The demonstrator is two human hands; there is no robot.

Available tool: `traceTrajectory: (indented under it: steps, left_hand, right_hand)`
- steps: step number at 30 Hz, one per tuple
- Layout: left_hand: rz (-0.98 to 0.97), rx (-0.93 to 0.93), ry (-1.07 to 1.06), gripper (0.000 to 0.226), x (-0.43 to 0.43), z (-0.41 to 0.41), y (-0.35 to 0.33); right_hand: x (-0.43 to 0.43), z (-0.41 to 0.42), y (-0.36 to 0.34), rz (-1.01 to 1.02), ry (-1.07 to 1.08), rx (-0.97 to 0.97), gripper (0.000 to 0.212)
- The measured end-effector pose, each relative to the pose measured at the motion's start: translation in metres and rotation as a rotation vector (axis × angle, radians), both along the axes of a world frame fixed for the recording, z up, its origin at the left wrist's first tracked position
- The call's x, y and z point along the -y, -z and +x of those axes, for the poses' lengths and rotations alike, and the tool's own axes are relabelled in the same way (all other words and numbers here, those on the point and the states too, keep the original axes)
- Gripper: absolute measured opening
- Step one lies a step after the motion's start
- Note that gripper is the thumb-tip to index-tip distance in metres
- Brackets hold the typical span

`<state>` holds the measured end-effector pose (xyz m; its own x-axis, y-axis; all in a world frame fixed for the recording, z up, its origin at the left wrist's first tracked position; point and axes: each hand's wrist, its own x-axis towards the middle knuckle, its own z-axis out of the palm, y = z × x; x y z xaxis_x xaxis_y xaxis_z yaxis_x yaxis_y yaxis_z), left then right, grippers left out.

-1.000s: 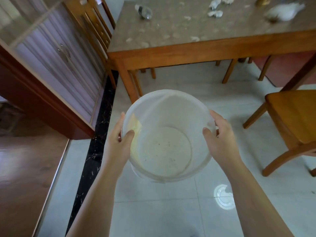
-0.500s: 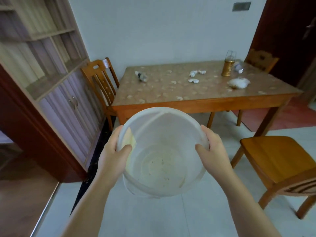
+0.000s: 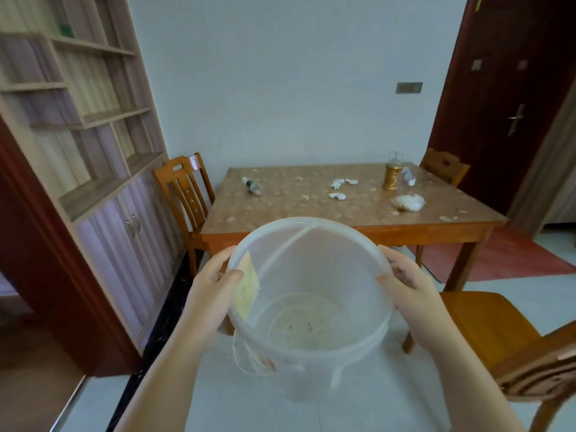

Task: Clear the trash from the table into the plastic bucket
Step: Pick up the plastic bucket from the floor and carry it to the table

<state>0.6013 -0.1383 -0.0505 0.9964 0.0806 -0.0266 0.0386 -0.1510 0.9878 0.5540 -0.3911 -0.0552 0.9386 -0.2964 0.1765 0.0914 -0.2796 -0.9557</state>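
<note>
I hold a translucent white plastic bucket point(image 3: 311, 353) in the air in front of me. My left hand point(image 3: 212, 291) grips its left rim, thumb inside. My right hand point(image 3: 408, 288) grips the right rim. The bucket holds only a few specks at the bottom. Beyond it stands the wooden table point(image 3: 358, 226). On the table lie crumpled white paper scraps point(image 3: 338, 190), a bigger white wad point(image 3: 408, 202), a crushed plastic bottle point(image 3: 252, 185) at the left and another bottle point(image 3: 408, 176) at the back right.
A gold lantern point(image 3: 391, 174) stands on the table. Wooden chairs sit at the table's left point(image 3: 184, 188), at the back right point(image 3: 444, 165) and close on my right point(image 3: 505, 335). A shelf cabinet point(image 3: 93, 169) lines the left wall; a dark door point(image 3: 511, 98) is at the right.
The view has tilted up from the floor to the whole table and wall. The bucket stays held by both hands and has shifted slightly nearer the table.
</note>
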Motion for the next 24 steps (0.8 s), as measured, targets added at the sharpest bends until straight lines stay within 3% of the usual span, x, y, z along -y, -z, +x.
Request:
traceTrajectory:
  steps: [14,24]
  left_hand:
    - [-0.01,-0.041,0.07,0.037,0.024,-0.009,0.0]
    - [0.074,0.1,-0.015,0.039,0.032,-0.011,0.024]
  right_hand:
    - [0.052,-0.007,-0.004,0.058,0.011,-0.036,0.035]
    - [0.063,0.008,0.015,0.087,-0.047,-0.046,0.032]
